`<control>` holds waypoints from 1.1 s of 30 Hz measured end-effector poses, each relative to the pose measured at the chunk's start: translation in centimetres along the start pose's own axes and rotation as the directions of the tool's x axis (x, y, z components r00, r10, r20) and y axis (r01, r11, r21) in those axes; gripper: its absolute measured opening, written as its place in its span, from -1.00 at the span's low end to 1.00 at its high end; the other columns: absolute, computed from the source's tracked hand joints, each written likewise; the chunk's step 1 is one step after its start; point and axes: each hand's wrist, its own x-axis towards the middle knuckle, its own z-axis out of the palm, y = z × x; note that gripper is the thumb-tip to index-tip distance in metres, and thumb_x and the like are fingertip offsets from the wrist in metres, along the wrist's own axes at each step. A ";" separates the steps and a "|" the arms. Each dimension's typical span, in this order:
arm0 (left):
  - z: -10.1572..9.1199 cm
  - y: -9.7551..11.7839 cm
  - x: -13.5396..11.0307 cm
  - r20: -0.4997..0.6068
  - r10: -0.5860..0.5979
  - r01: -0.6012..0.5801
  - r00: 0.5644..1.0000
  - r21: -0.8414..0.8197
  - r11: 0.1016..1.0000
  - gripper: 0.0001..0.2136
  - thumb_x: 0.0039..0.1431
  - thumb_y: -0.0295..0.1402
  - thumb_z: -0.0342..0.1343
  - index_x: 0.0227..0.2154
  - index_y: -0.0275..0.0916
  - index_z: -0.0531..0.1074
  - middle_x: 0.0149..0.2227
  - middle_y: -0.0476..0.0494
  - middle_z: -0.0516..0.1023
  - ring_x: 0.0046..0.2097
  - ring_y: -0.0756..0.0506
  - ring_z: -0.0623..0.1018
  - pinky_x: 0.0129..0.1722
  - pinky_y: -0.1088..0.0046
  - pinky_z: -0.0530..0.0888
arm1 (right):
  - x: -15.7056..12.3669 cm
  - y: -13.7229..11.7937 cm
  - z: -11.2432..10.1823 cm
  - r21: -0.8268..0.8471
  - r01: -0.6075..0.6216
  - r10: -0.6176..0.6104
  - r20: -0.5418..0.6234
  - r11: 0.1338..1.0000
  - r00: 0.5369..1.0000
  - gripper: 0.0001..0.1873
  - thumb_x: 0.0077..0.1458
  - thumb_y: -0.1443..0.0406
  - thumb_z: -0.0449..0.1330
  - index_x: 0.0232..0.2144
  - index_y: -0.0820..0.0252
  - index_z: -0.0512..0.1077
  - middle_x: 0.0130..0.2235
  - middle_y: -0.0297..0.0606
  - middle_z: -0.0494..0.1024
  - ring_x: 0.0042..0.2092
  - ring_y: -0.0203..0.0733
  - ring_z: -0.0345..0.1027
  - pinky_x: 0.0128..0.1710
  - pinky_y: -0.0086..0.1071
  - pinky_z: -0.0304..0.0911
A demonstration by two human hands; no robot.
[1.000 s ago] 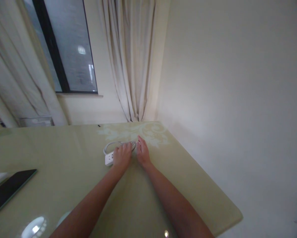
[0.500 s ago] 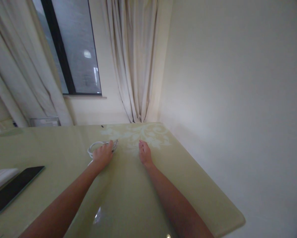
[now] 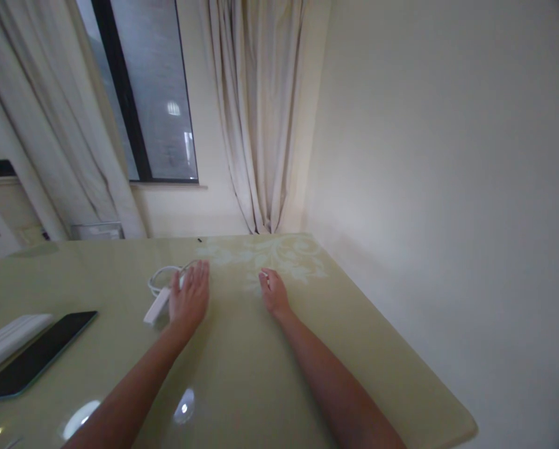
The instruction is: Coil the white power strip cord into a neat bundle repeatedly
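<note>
My left hand (image 3: 190,293) is open, its fingers stretched forward, palm side toward the table. Against its left side lies a white oblong block (image 3: 157,307) that looks like a plug adapter or small power strip. A looped white cable (image 3: 160,272) lies just beyond the block, and part of it runs behind my fingers. To the right, my right hand (image 3: 273,292) rests on its edge with the fingers curled closed. Something small and pale may show between thumb and fingers, but I cannot make it out.
The glossy pale green table (image 3: 242,355) has a white floral pattern at its far end. At left lie a flat black panel (image 3: 40,355) and a long white object (image 3: 15,337). A wall (image 3: 424,187) borders the right side; curtains (image 3: 260,125) and a window (image 3: 157,93) stand behind.
My left hand has let go of the coiled cable and flattened out, with the cable and white block now at its left. The right hand stays curled; the view has shifted slightly.
</note>
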 end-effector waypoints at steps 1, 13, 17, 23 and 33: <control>0.4 1.0 -0.5 0.043 0.058 -0.056 0.997 -0.054 0.997 -0.46 0.44 -0.45 -0.15 0.43 -0.36 0.29 0.49 -0.46 0.25 0.46 -0.39 0.28 0.49 -0.12 -0.04 | 0.0 -0.1 0.0 -0.014 0.009 -0.008 0.010 1.000 1.000 -0.50 0.49 0.05 -0.03 0.16 0.19 0.51 0.13 0.04 0.59 0.13 -0.02 0.49 0.20 -0.16 0.35; 2.5 3.7 -1.8 0.277 0.153 -0.078 0.949 -0.263 0.962 -0.67 0.51 -0.32 -0.09 0.10 -0.22 0.54 0.15 -0.31 0.59 0.19 -0.23 0.54 0.20 0.24 0.39 | -0.5 -2.3 -0.5 -0.325 0.038 0.022 0.181 0.945 0.983 -0.70 0.45 0.17 0.11 -0.26 0.19 0.53 -0.18 -0.14 0.60 -0.15 -0.13 0.42 -0.09 -0.33 0.25; 2.3 3.9 -2.0 0.304 0.148 -0.069 0.941 -0.255 0.965 -0.66 0.52 -0.33 -0.11 0.13 -0.22 0.52 0.17 -0.31 0.57 0.21 -0.24 0.52 0.21 0.23 0.38 | -0.9 -2.8 -0.4 -0.425 0.040 0.077 0.255 0.904 0.964 -0.68 0.39 0.13 0.20 -0.35 0.18 0.54 -0.29 -0.14 0.62 -0.27 -0.12 0.42 -0.23 -0.33 0.19; 1.3 4.2 -0.7 0.345 0.187 -0.103 0.920 -0.248 0.963 -0.70 0.48 -0.37 -0.08 -0.03 -0.28 0.57 0.04 -0.36 0.62 0.14 -0.27 0.57 0.15 0.20 0.42 | -1.3 -3.6 -0.5 -0.520 0.089 0.094 0.314 0.849 0.945 -0.62 0.39 0.10 0.18 -0.40 0.16 0.60 -0.30 -0.05 0.68 -0.24 -0.02 0.52 -0.24 -0.29 0.23; 0.1 3.1 2.6 0.426 0.239 -0.152 0.873 -0.228 0.962 -0.82 0.35 -0.31 0.16 -0.10 -0.17 0.62 -0.01 -0.27 0.66 0.05 -0.24 0.66 0.02 0.26 0.50 | -1.4 -3.9 -0.8 -0.572 0.128 0.091 0.338 0.810 0.937 -0.62 0.38 0.10 0.17 -0.39 0.12 0.63 -0.28 -0.06 0.71 -0.23 -0.01 0.55 -0.23 -0.28 0.28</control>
